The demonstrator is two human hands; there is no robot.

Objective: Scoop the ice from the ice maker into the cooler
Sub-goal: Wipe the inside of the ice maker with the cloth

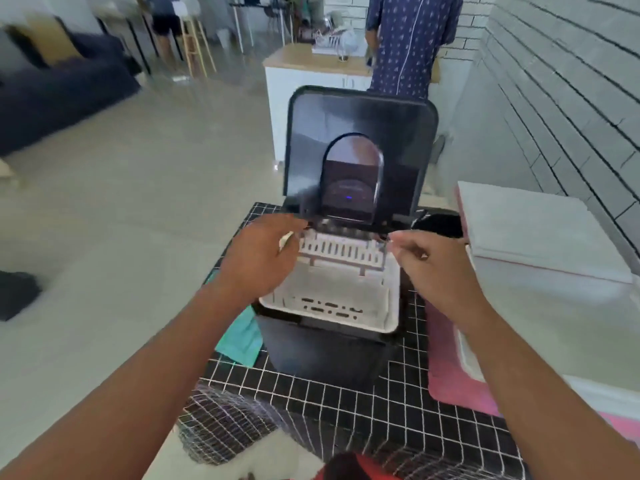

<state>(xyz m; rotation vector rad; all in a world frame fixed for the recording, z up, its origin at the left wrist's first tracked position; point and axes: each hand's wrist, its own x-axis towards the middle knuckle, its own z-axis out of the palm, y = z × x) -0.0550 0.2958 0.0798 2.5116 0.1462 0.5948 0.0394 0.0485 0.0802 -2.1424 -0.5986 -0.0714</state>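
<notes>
No legible text, label, brand or number is shown. Faint marks on the ice maker (332, 306) lid's window (351, 178) are blurred beyond reading.

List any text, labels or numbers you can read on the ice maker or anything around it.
None can be read.
Ice maker lid: faint marks above a blue light in its window, too blurred to read.
White basket: dark slots, not lettering.
White cooler: no print visible.
</notes>
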